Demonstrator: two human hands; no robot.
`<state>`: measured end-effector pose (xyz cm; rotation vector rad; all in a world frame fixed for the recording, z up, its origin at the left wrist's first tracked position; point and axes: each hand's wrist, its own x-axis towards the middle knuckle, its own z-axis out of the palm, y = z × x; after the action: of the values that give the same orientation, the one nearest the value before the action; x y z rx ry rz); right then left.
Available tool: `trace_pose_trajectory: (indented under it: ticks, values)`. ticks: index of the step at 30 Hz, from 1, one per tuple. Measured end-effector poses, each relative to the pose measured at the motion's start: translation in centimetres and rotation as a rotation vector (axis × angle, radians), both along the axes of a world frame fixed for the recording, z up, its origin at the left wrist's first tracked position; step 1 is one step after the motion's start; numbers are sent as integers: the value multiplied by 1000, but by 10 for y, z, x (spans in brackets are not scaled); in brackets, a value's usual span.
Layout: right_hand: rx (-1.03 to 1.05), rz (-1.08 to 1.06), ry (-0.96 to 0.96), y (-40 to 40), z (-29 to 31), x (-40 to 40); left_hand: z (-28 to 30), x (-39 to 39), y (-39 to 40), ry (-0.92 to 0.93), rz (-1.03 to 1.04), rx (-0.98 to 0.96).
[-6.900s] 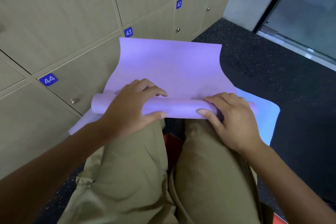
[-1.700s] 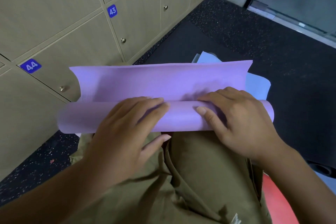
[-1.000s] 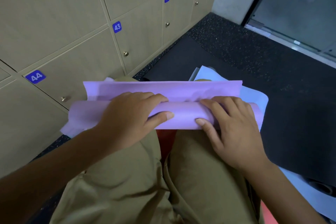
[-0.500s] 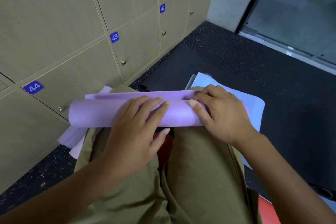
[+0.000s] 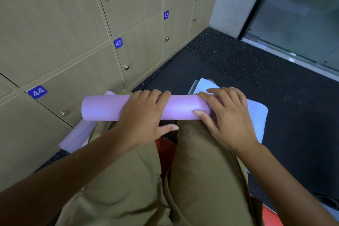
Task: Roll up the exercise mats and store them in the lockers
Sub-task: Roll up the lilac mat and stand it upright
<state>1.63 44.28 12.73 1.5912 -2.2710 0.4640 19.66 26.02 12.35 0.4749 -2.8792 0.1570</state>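
A purple exercise mat [image 5: 102,107] lies across my knees, rolled into a full tube with no loose flap showing. My left hand [image 5: 145,115] grips its middle, fingers over the top and thumb under the near side. My right hand [image 5: 227,115] holds the right end, fingers curved over it and thumb pressed on the front. A light blue mat [image 5: 256,115] lies flat on the floor under the right end. Closed lockers [image 5: 77,79] numbered 44 to 41 line the wall on the left.
Another purple mat piece [image 5: 77,138] sticks out by my left knee near the locker base. Something red [image 5: 163,150] shows between my legs. Dark rubber floor [image 5: 238,64] stretches ahead to a grey pillar [image 5: 233,0] and a glass door [image 5: 302,14].
The last flap of purple mat has been rolled in, and the tube has grown thicker. Both hands stayed on it, shifting forward over the top.
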Motion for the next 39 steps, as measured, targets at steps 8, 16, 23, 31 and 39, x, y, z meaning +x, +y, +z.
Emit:
trace_pose_trajectory:
  ticks: [8,16,23,31,39]
  values:
    - [51,-44,-45,-8,-10,-9,18,-24,-27,-156,58,157]
    - [146,-19,-100,-28,-4,-33,11,-33,-17,173,-129,195]
    - [202,-6,-208,-47,2,-52,14,-60,-7,130,-36,255]
    - [48,-150,-157,-40,-12,-73,9,-85,-18,-62,-66,61]
    - [-248,-219,-774,-14,-16,-76,12,-108,-33,-99,-153,130]
